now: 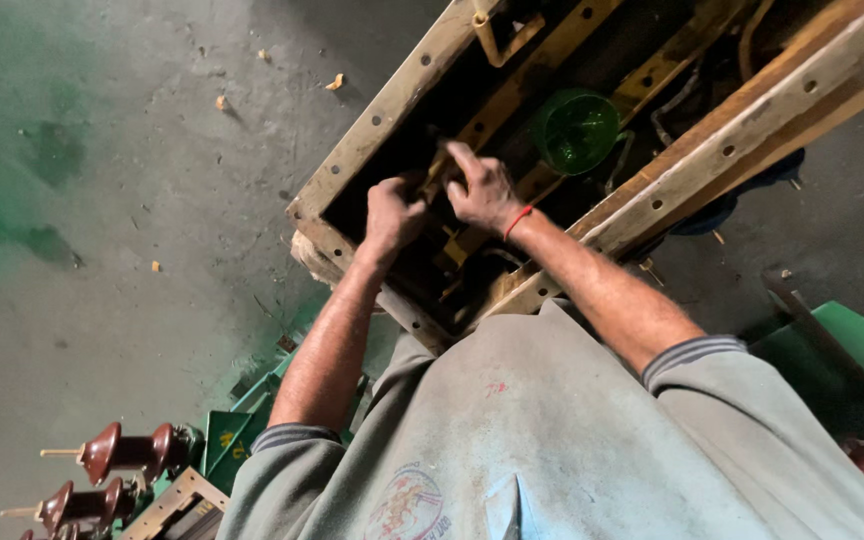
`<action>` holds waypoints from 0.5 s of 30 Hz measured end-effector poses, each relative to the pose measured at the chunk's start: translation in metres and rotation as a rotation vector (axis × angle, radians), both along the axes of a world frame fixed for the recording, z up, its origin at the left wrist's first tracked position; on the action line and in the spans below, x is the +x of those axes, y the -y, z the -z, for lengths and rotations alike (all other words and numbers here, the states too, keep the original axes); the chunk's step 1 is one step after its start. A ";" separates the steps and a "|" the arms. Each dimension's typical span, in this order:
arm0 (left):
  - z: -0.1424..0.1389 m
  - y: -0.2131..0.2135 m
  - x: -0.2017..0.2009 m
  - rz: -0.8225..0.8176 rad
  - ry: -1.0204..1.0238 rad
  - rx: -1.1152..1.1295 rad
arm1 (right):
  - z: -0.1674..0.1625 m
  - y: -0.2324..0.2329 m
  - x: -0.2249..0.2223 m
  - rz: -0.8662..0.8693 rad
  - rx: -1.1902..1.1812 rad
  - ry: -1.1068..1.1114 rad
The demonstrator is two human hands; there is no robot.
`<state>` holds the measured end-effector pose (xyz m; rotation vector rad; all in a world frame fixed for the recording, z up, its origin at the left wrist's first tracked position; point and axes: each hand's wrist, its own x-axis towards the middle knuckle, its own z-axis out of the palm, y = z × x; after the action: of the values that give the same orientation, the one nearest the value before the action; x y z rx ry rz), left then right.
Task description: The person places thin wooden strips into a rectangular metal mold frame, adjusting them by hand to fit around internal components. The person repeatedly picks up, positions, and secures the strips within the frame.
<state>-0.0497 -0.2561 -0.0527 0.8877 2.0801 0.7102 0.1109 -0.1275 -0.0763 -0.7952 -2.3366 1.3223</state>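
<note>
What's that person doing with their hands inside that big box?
A person in a grey shirt leans over an open metal tank with bolt holes along its rim. Both hands are down inside it: the left hand and the right hand, which has a red thread at the wrist, work close together on dark parts that are hard to make out. A green bowl sits inside the tank. Brown insulators stand nearby.

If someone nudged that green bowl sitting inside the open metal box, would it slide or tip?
The green bowl looks like thin, translucent plastic, so probably light and easy to shove. It sits tilted on uneven parts inside the metal box, so it would likely rock or tip rather than slide flat.
</note>
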 end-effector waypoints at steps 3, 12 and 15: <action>0.010 -0.002 -0.007 -0.022 0.143 -0.004 | 0.012 0.013 0.007 0.008 -0.149 0.266; 0.006 -0.003 -0.026 -0.034 0.428 -0.109 | 0.018 0.016 -0.004 0.033 -0.871 0.121; 0.012 -0.001 -0.026 -0.015 0.411 -0.075 | 0.008 -0.007 0.004 0.292 -1.093 0.198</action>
<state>-0.0754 -0.2546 -0.0646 0.6229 1.7353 0.7466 0.1149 -0.1207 -0.0838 -1.5214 -1.3548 2.4299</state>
